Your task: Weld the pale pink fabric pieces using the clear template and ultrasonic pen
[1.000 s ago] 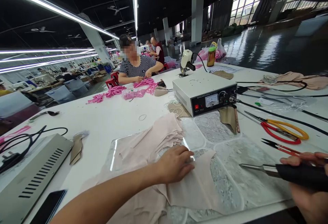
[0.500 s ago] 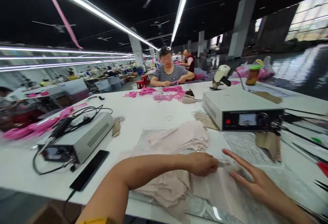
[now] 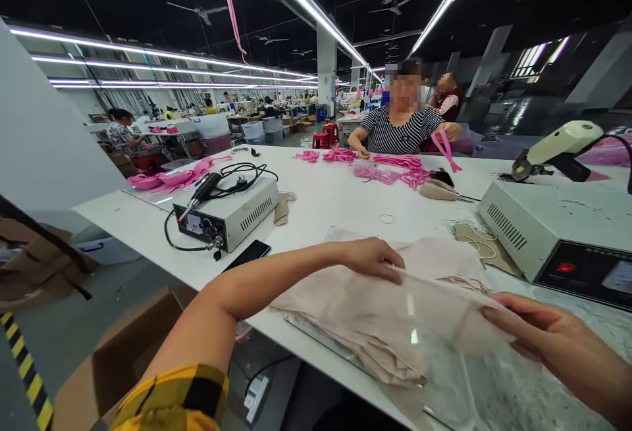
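A thin pale pink fabric piece (image 3: 444, 306) stretches between my two hands, lifted partly off the table. My left hand (image 3: 370, 258) reaches across and has its fingers closed on the piece's far edge. At the right, my right hand (image 3: 557, 339) pinches the other end between thumb and fingers. Below and to the left lies a stack of pale pink fabric pieces (image 3: 355, 332), its layers uneven at the near edge. Another pale pink fabric stack (image 3: 451, 253) lies behind, partly hidden by the held piece. A clear plastic sheet (image 3: 447, 385) shows under the fabric and catches the light.
A grey control box (image 3: 557, 220) stands at the right, with a cream handheld tool (image 3: 563, 148) behind it. Another grey box (image 3: 241, 214) with cables and a phone (image 3: 249, 254) are at the left. Across the table (image 3: 320, 201), a person (image 3: 402, 128) handles pink straps (image 3: 397, 161).
The view has turned left. My hands have lifted the fabric piece, and my right hand has gone from spread fingers to pinching its end. The person opposite has raised a pink strap.
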The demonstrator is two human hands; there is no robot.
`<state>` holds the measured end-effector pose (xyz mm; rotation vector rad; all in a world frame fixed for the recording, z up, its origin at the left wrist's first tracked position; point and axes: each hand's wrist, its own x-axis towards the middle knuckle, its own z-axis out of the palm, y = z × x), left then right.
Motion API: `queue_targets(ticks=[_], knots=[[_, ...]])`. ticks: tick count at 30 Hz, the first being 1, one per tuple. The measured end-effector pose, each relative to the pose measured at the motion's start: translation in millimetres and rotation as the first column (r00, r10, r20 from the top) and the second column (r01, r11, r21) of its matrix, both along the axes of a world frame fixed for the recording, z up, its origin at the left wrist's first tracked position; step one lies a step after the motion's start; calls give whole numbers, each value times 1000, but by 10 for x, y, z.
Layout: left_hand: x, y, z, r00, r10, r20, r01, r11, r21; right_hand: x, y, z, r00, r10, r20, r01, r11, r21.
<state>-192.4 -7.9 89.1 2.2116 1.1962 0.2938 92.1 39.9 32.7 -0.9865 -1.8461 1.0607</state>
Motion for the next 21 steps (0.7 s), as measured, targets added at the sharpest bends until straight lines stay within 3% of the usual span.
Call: queue_targets(ticks=[3, 5, 7, 9, 11, 13, 15, 18, 21], knots=[[-458, -180, -36, 985, 162, -58, -149, 971, 185, -342, -34, 82, 999, 50, 10, -51, 963, 265], [-694, -364, -124, 966, 215, -142, -157, 928, 339, -494, -122, -31, 994, 113, 12, -103, 851, 515], [-863, -592, -263, 944, 201, -263, -85, 916, 393, -582, -264, -209, 965, 235, 116, -253, 717, 649], [-973, -828, -407, 928, 138, -346, -9, 937, 350, -608, -419, -358, 901, 340, 271, -431, 623, 653], [-1047, -1024, -491, 937, 95, -336, 17, 949, 316, -576, -519, -418, 808, 430, 402, -589, 590, 552], [-1095, -1133, -485, 957, 67, -282, 6, 968, 251, -498, -507, -398, 755, 487, 439, -654, 603, 457], [-1098, -1122, -414, 976, 76, -204, -43, 986, 162, -392, -356, -348, 815, 424, 394, -573, 690, 442], [-923, -860, -321, 978, 178, -111, -155, 970, 185, -237, 89, -301, 949, 104, 299, -227, 882, 413], [-507, -356, -347, 949, 301, -95, -259, 915, 310, -169, 644, -295, 948, -127, 290, 25, 943, 331]])
